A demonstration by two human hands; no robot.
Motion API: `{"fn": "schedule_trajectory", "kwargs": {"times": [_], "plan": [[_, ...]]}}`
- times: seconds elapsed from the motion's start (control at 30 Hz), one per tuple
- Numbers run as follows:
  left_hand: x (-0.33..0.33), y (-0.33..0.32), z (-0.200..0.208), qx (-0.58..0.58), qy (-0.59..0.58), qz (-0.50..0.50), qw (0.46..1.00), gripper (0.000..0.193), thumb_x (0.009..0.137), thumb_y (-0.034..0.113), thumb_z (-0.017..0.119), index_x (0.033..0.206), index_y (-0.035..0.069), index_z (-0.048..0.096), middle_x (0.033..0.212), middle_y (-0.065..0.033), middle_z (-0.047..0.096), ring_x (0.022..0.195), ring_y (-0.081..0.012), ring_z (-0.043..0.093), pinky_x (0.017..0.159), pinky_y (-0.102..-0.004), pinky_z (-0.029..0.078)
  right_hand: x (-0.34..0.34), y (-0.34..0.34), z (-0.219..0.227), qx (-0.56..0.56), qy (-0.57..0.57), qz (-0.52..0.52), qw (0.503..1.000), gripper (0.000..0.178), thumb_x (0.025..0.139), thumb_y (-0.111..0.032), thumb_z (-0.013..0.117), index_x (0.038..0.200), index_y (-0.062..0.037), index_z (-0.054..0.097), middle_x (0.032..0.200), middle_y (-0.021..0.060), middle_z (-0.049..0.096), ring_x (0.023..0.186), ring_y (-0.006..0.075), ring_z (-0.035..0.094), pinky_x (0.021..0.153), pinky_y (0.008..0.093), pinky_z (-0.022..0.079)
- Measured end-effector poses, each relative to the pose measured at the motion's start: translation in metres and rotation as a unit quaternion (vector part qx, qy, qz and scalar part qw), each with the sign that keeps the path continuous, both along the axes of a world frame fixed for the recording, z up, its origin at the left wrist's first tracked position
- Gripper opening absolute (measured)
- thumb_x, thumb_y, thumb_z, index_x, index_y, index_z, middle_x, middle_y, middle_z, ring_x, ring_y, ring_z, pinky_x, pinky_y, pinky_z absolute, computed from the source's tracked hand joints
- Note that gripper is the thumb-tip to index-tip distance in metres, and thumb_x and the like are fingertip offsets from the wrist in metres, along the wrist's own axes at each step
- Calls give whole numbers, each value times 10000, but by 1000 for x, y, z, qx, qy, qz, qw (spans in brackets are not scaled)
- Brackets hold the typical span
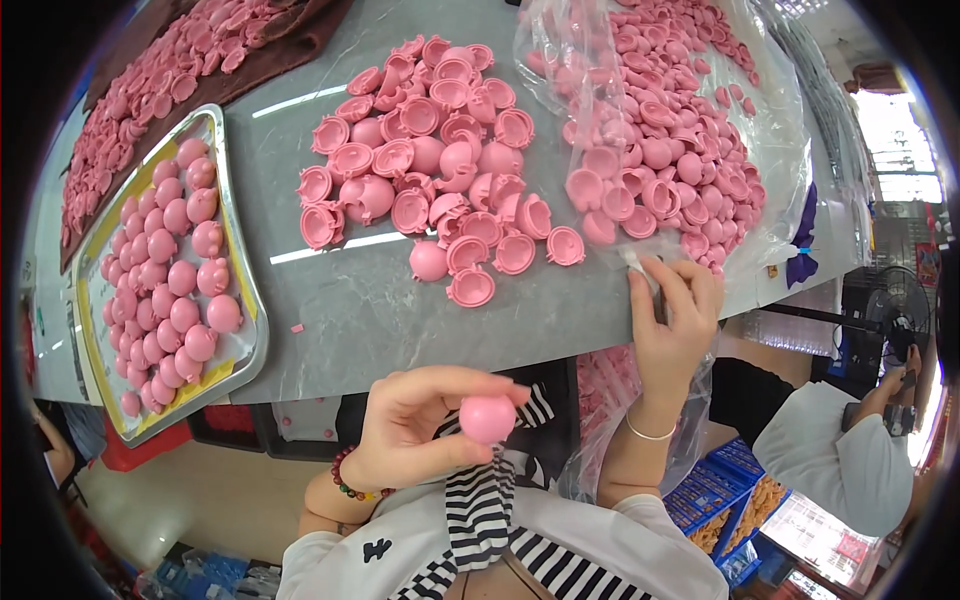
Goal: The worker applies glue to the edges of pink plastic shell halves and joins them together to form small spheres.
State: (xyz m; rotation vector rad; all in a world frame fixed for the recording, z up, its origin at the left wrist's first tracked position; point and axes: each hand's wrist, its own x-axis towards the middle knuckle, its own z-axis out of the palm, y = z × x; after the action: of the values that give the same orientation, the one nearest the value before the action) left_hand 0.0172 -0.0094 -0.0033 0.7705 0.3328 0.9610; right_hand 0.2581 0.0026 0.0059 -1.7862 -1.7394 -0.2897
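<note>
My left hand (405,425), with a beaded bracelet at the wrist, pinches a smooth pink plastic ball (488,419) between thumb and fingers, just off the table's near edge. On the right, my right hand (675,310) has its fingers curled and closed on the near edge of a clear plastic bag (780,215). Inside that bag lie many pink half-shells (690,170). A loose pile of hollow pink half-shells (420,118) spreads over the table's middle, several with their open sides up.
A metal-rimmed tray (262,335) of closed pink balls (183,315) stands at the left of the grey table (340,345). Behind it, more pink pieces lie on a brown cloth (300,45). Blue crates (710,490) and another person (840,450) are at the right.
</note>
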Motion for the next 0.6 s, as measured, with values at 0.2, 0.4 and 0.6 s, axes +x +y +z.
{"fn": "schedule_trajectory", "kwargs": {"times": [0.2,0.4,0.6], "plan": [[5,0,-3,25,18,8,999,407,705,-35,650,1070,-60,472,1067,-195,540,1033,-259,521,886,-359,418,-39,-27,21,25,321,232,918,136,633,-46,677,748,-21,609,688,76,565,608,206,521,532,270,409],[3,-2,-11,28,14,8,999,406,704,-42,647,1072,-74,477,1058,-194,547,1028,-249,525,891,-351,416,-66,-17,21,-56,283,370,883,358,574,-73,711,924,-40,641,823,36,570,615,170,504,540,262,416],[8,-7,-10,25,40,31,998,393,719,-41,631,1079,-87,480,1079,-201,538,1018,-238,530,886,-342,424,-61,-35,16,25,179,368,912,346,534,-37,687,879,-45,650,802,12,568,596,136,495,495,235,399]]}}
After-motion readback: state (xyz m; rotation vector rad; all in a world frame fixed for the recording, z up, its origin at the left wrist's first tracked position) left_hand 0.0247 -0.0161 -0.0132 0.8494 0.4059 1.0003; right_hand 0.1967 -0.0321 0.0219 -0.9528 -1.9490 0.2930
